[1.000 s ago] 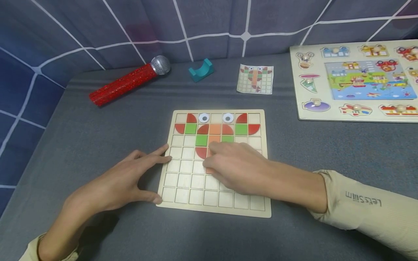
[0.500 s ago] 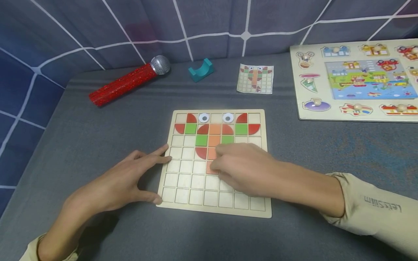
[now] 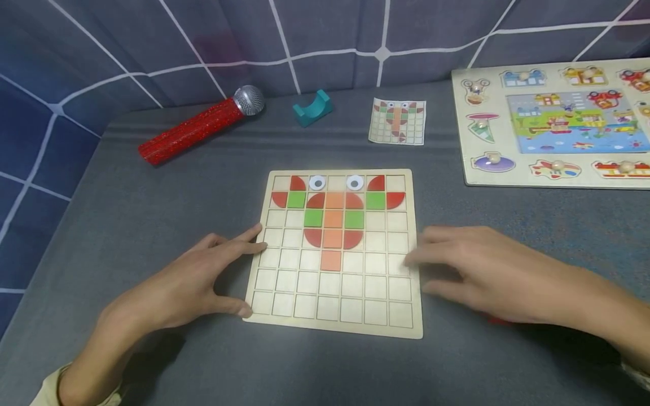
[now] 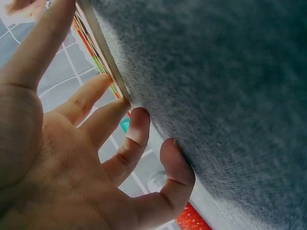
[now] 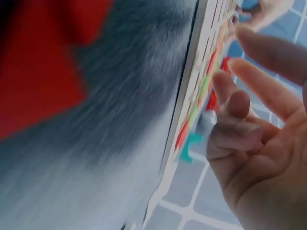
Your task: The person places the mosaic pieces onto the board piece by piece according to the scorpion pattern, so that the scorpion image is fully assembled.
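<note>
A square wooden grid board [image 3: 304,307] lies on the grey table. Red quarter-round pieces [image 3: 352,238], green squares [image 3: 354,218], orange squares [image 3: 331,260] and two googly eyes [image 3: 355,182] fill cells in its upper part. My left hand [image 3: 175,287] touches the board's left edge with thumb and fingertips spread. Just over the right edge is my right hand [image 3: 482,270], slightly blurred, its fingers apart and holding nothing. Under that hand a bit of red [image 3: 499,320] shows on the table; the right wrist view has blurred red pieces [image 5: 38,81] close to the camera.
Behind the board lies a small printed pattern card [image 3: 397,122]. A red glittery microphone [image 3: 195,131] and a teal curved block [image 3: 312,109] are at the back left. At the back right sits a wooden knob puzzle [image 3: 553,179]. Tile-patterned cloth [image 3: 335,34] hangs behind.
My right hand has left the middle of the board and moved right, uncovering a red quarter-round piece beside the orange column. My left hand has stayed at the left edge.
</note>
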Demonstrator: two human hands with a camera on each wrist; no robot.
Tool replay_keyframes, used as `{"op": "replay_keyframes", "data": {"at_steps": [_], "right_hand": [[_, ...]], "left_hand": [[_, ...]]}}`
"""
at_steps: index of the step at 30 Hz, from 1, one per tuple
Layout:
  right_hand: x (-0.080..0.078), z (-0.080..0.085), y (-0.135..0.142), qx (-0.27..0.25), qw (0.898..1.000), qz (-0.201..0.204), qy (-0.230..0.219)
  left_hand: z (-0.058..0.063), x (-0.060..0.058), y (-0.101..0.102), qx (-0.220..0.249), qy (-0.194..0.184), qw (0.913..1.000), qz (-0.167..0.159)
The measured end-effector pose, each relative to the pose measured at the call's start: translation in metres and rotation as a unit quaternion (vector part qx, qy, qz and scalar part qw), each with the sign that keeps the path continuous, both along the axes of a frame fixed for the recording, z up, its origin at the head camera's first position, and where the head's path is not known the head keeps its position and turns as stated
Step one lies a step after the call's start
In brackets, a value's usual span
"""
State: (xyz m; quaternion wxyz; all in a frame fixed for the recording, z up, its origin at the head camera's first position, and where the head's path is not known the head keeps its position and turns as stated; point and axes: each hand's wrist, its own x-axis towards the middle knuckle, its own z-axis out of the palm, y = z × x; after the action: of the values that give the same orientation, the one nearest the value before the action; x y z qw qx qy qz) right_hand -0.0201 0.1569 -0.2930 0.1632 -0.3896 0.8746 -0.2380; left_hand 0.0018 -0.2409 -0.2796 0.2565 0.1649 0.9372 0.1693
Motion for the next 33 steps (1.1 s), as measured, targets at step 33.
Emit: {"op": "replay_keyframes", "data": {"at_steps": [33], "right_hand": [[0.052,-0.066,0.128,0.102,0.989,-0.082,0.061]], "left_hand": [[0.002,-0.001,-0.001,0.007,-0.017,0.9998,0.002]]}}
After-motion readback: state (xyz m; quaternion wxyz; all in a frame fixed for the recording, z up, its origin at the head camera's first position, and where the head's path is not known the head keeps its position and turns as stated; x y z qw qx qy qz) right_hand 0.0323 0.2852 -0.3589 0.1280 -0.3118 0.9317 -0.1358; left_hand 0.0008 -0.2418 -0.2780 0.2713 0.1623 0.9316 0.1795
